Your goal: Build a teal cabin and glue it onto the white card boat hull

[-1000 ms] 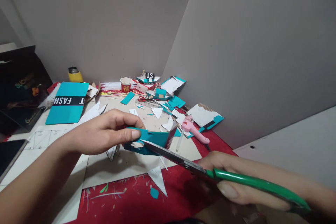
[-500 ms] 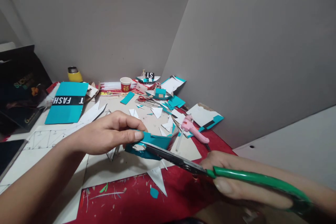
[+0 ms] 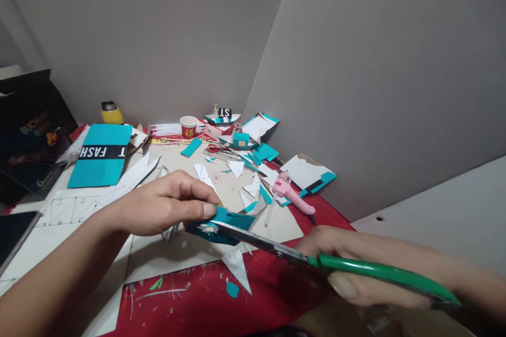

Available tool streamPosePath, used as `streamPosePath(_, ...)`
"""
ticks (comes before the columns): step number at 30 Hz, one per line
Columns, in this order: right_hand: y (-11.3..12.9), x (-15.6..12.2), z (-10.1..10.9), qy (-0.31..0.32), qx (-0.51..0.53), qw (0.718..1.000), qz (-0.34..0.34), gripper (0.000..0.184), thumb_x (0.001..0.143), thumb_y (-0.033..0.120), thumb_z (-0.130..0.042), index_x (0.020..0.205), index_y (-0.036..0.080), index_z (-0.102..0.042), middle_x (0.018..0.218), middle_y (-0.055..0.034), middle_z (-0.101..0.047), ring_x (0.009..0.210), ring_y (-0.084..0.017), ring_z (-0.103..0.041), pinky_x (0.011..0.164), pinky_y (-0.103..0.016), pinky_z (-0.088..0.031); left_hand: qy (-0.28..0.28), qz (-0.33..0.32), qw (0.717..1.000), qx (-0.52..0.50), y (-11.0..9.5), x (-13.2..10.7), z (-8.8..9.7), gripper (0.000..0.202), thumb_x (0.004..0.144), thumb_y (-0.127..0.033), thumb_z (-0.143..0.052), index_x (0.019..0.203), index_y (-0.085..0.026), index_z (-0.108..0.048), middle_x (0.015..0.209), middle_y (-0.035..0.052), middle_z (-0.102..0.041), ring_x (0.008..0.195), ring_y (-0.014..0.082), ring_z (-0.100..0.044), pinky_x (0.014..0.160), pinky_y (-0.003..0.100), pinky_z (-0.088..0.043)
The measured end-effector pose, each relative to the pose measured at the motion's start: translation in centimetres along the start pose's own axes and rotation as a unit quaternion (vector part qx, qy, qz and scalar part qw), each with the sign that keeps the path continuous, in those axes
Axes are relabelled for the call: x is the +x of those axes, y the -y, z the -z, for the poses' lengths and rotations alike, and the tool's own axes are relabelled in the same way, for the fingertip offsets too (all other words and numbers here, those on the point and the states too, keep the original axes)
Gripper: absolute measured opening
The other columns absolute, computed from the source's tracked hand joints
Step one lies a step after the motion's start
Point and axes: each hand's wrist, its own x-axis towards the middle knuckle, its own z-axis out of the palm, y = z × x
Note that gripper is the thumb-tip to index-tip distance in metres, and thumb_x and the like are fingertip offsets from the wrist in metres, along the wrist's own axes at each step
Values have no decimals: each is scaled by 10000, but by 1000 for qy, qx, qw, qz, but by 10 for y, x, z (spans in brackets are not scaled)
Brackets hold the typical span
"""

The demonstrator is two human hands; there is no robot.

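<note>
Left hand [image 3: 168,205], thumb and fingers pinched together, grips a folded teal card [image 3: 233,219] at lower centre, scissors [image 3: 290,254] blades at its near side. Red tabletop [image 3: 190,308] spreads below; a pink glue gun [image 3: 292,194] lies beyond, to the right. Right hand [image 3: 351,242], curled around the green handle, extends from lower right, its counterpart from lower left.

Hands: one left hand [image 3: 174,202], one right hand [image 3: 363,245]. There is one pair of green-handled scissors [image 3: 379,269] and one held teal piece [image 3: 234,218]. Elsewhere: one pink glue gun [image 3: 294,195], one paper cup [image 3: 188,128], one yellow bottle [image 3: 112,115], two small boats [image 3: 225,113].
</note>
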Motion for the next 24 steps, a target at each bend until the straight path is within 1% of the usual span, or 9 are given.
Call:
streamPosePath(4, -3, 1, 0, 23, 22, 999, -24, 571, 896, 692, -347, 784, 160, -523, 609, 34, -403, 513, -81, -405, 468, -203, -341, -1, 2, 1000, 9, -1, 0, -2, 243, 899, -319, -518, 787, -131, -625, 701, -3, -489, 645, 116, -422, 594, 243, -339)
streamPosePath(6, -6, 2, 0, 48, 53, 997, -23, 567, 897, 690, -351, 781, 158, -511, 620, 31, -402, 506, -78, -436, 458, -194, -370, -3, 2, 1000, 11, -1, -1, -3, 244, 903, -316, -513, 793, -129, -626, 709, -4, -488, 653, 117, -424, 600, 245, -339)
streamPosePath(9, -7, 3, 2, 60, 72, 995, -20, 550, 906, 675, -348, 731, 169, -473, 619, 33, -377, 494, -70, -417, 441, -177, -380, -4, 3, 1000, 11, -1, -1, -5, 237, 902, -310, -513, 792, -130, -620, 712, -10, -478, 656, 115, -417, 602, 244, -332)
streamPosePath(12, -5, 5, 3, 54, 48, 997, -11, 537, 910, 672, -335, 668, 195, -378, 603, 42, -334, 511, -69, -361, 446, -173, -332, -1, 6, 1000, 16, 1, 0, -5, 235, 901, -306, -510, 782, -133, -615, 711, -15, -471, 653, 113, -407, 601, 242, -327)
streamPosePath(14, -3, 6, 3, 34, 31, 999, 0, 539, 899, 681, -343, 646, 205, -323, 601, 45, -303, 529, -75, -318, 448, -181, -285, -2, 7, 1000, 26, 1, 1, -5, 226, 897, -292, -508, 790, -132, -625, 717, -13, -481, 658, 115, -413, 606, 243, -330)
streamPosePath(17, -2, 9, 1, 12, 32, 999, 3, 555, 875, 694, -377, 627, 204, -296, 590, 51, -282, 529, -76, -251, 446, -209, -213, 2, 11, 999, 41, 2, 1, -4, 221, 893, -276, -504, 789, -130, -632, 719, -10, -497, 663, 119, -427, 611, 245, -336)
streamPosePath(19, -3, 11, 0, 8, 34, 999, -1, 566, 864, 702, -393, 617, 202, -299, 584, 54, -274, 527, -75, -231, 446, -219, -187, 3, 12, 999, 46, 3, 1, -3, 222, 893, -279, -504, 794, -130, -635, 719, -9, -500, 659, 119, -429, 606, 244, -339)
streamPosePath(21, -6, 12, 0, 7, 29, 1000, -8, 565, 854, 704, -416, 619, 198, -330, 580, 56, -278, 522, -73, -236, 439, -211, -188, -1, 12, 999, 50, 4, 2, -2, 224, 892, -285, -508, 802, -131, -644, 721, -9, -500, 656, 117, -428, 603, 238, -345)
streamPosePath(24, -12, 12, 3, -6, 22, 1000, 1, 561, 852, 711, -418, 670, 180, -441, 569, 59, -314, 492, -66, -270, 415, -188, -227, -11, 18, 998, 51, 5, 2, -1, 237, 894, -297, -505, 820, -132, -658, 729, -5, -507, 658, 117, -435, 604, 231, -361)
